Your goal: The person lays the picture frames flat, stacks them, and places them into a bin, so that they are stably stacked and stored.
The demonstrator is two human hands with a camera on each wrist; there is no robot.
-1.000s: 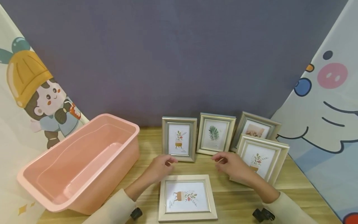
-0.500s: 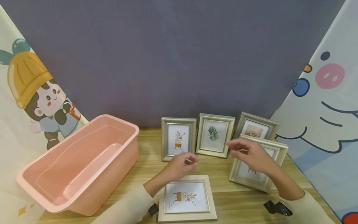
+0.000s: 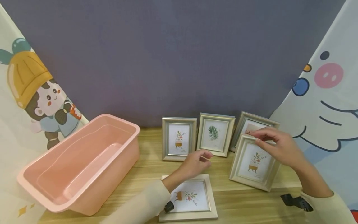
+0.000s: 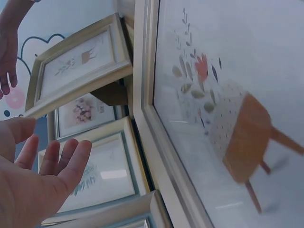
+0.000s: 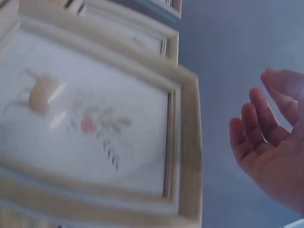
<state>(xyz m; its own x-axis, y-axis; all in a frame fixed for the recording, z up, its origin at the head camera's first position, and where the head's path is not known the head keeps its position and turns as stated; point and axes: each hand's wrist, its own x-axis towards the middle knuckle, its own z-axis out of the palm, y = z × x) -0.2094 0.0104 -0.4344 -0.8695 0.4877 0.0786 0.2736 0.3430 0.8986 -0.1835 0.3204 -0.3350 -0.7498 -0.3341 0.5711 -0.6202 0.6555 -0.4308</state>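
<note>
One pink plastic tub (image 3: 112,174) sits slantwise on the left of the wood-grain tabletop (image 3: 237,205), beside a wall panel (image 3: 53,93) printed with a cartoon child in a yellow hat. Right of the tub, on the far side, a silvery potted-plant frame (image 3: 179,138) stands upright, facing the near side. Nearer, a cream potted-plant frame (image 3: 194,194) lies face up, its picture turned sideways with the pot's legs to the left.

The left hand (image 3: 197,162) hovers over the far edge of that lying frame, palm turned right, fingers relaxed and apart from the thumb, holding nothing. Beyond it, on the far side, stands a palm-leaf frame (image 3: 215,135), slightly askew.

On the right, a pale gold potted-plant frame (image 3: 251,161) leans back on a dark support leg, partly hiding a pink-flower frame (image 3: 249,123) farther away. The right hand (image 3: 282,147) is held by the leaning frame's top edge, apart from it, thumb and fingers spread loosely and holding nothing. Farthest right, a panel (image 3: 327,118) shows a cartoon pink snout.
</note>
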